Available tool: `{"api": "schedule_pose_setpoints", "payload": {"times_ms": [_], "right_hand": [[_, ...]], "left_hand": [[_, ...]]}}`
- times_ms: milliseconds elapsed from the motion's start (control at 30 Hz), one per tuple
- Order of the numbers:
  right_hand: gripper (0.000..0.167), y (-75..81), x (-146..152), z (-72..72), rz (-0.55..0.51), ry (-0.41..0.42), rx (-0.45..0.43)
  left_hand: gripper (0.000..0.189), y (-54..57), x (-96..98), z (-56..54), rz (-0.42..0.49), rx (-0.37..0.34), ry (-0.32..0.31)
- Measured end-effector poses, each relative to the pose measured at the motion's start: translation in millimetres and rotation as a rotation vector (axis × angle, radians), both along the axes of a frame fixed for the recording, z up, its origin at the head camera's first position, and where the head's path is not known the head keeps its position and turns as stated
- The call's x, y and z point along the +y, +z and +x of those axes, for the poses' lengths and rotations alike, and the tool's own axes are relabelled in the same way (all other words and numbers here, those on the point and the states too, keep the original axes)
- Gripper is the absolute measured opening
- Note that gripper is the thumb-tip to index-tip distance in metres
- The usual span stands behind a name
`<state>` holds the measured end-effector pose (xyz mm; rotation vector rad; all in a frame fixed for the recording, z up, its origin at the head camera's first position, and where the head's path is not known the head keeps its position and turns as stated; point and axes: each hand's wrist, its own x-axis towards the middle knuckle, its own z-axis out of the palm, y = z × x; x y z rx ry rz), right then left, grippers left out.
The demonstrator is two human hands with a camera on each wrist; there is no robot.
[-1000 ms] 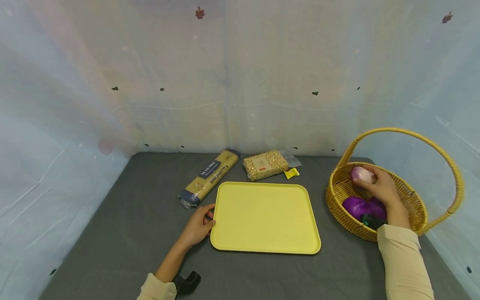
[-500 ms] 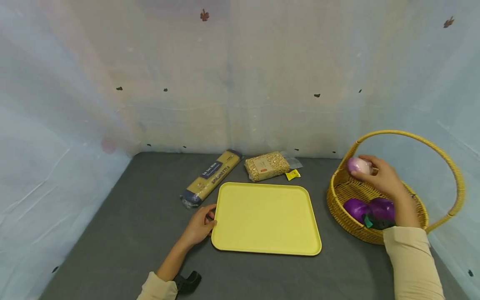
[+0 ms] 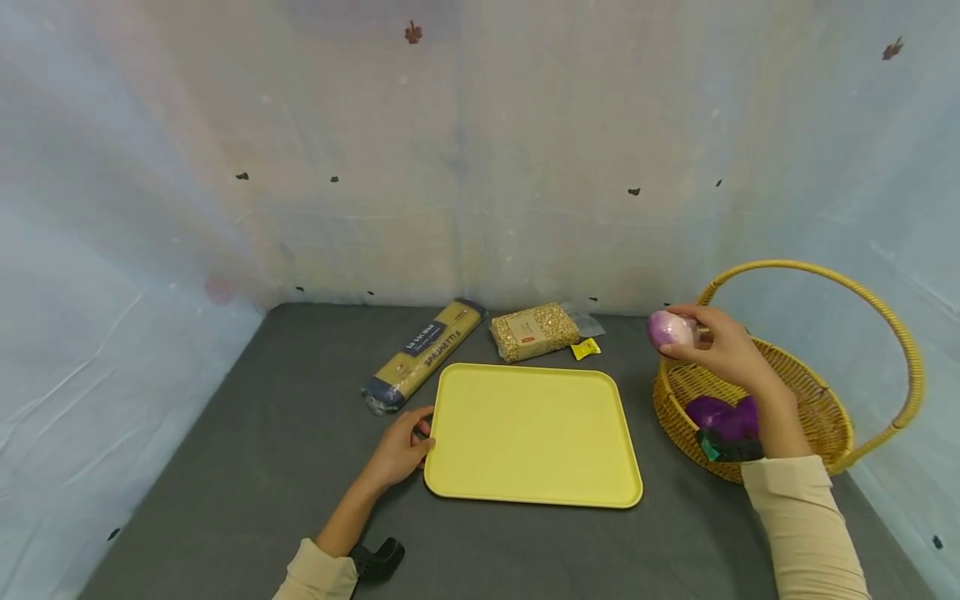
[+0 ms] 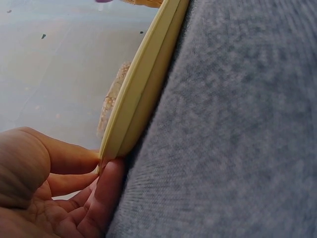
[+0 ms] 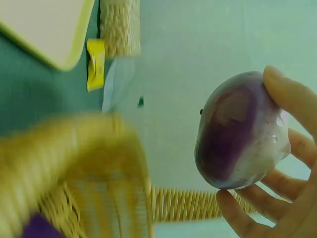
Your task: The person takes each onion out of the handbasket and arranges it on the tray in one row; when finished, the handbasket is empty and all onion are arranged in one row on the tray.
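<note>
My right hand point(image 3: 723, 346) holds a shiny, round purple-and-white vegetable point(image 3: 672, 331), turnip-like, above the left rim of the yellow wicker basket point(image 3: 670, 427). In the right wrist view, thumb and fingers grip the paler end of the vegetable point(image 5: 237, 131), and its purple side faces away from the palm. My left hand point(image 3: 399, 450) pinches the left edge of a yellow rectangular tray point(image 3: 532, 433) that lies on the table. In the left wrist view, the thumb lies on the rim of the tray point(image 4: 141, 94), with fingers curled underneath.
Glossy purple vegetables point(image 3: 712, 417) with a dark green end lie in the basket, partly behind my right forearm. Its tall arched handle point(image 3: 862, 292) rises above it. Behind the tray lie a spaghetti packet point(image 3: 423, 354), a bag of yellow grains point(image 3: 534, 331) and a small yellow sachet point(image 3: 586, 348).
My right hand has lifted the purple-and-white vegetable out of the basket and moved it left past the rim. My left hand has stayed at the tray's edge.
</note>
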<state>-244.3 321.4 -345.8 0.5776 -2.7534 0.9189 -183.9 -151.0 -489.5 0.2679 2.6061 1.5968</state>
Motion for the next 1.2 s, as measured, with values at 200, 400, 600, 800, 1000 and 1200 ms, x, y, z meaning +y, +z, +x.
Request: {"api": "schedule_pose_setpoints", "payload": {"times_ms": [200, 400, 600, 800, 1000, 1200], "right_hand": [[0.059, -2.4, -33, -3.0, 0.02, 0.048, 0.047], [0.061, -4.5, -71, -6.8, -0.007, 0.151, 0.06], [0.061, -18.3, -103, -11.7, -0.008, 0.233, 0.08], [0.062, -34.4, -132, -13.0, -0.027, 0.262, 0.058], [0.061, -45.2, -161, -11.5, -0.047, 0.309, 0.013], [0.061, -55.4, -187, -12.5, -0.038, 0.32, 0.006]], "left_hand": [[0.049, -0.8, -0.4, -0.8, 0.0, -0.01, 0.005], [0.048, 0.2, -1.1, -0.2, 0.009, 0.007, 0.001], [0.048, -0.1, -0.7, -0.3, 0.009, 0.004, -0.008], [0.049, 0.7, -1.4, -1.0, 0.008, -0.006, -0.004], [0.049, 2.7, -1.4, -0.4, 0.006, -0.013, -0.007], [0.049, -2.6, -1.6, -1.9, 0.0, 0.003, 0.0]]}}
